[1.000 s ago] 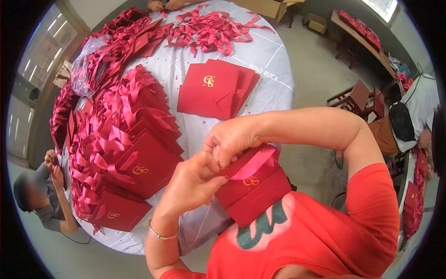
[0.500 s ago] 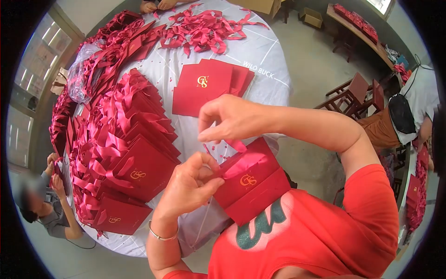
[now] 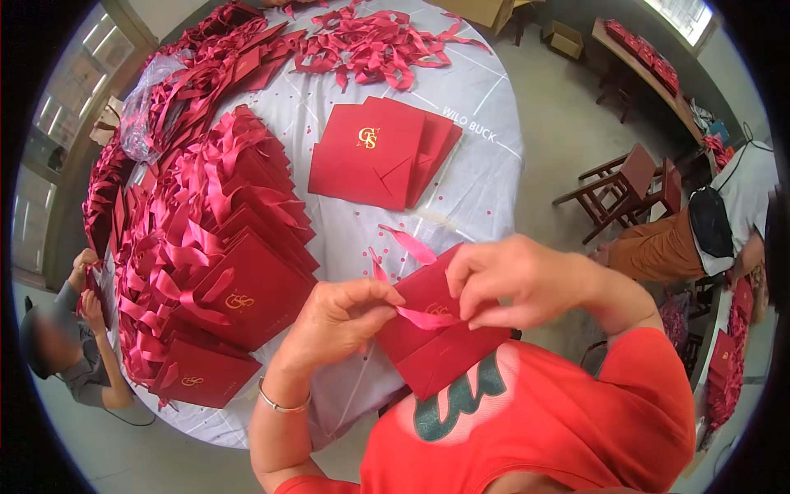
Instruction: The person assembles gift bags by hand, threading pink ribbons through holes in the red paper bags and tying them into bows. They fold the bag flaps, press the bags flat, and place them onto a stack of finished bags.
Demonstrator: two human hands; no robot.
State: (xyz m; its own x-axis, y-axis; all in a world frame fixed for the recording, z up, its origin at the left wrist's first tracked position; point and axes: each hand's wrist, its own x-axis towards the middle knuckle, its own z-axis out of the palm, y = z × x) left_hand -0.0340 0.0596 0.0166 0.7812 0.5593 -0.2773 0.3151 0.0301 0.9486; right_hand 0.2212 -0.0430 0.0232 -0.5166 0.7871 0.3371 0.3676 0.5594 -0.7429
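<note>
A red paper gift bag (image 3: 436,358) with a gold logo lies in front of my chest, at the table's near edge. Pink ribbon (image 3: 424,319) stretches across its front between my two hands. My left hand (image 3: 350,317) pinches the ribbon's left part between thumb and fingertips. On the other side, my right hand (image 3: 514,284) has its fingers closed on the ribbon, over the bag's right half. Another ribbon length (image 3: 409,245) sticks up past the bag's top edge. Beyond the bag, a few flat red bags (image 3: 366,156) lie overlapped on the tablecloth.
Rows of ribboned bags (image 3: 247,296) fill the table's left side, beside clear plastic wrap (image 3: 148,115). Loose ribbons (image 3: 387,41) lie at the far side. A person (image 3: 74,354) works at the left; another (image 3: 699,222) stands at the right near wooden chairs (image 3: 621,185).
My right hand has come down and right, from above the bag onto its front. The ribbon is now drawn across between both hands.
</note>
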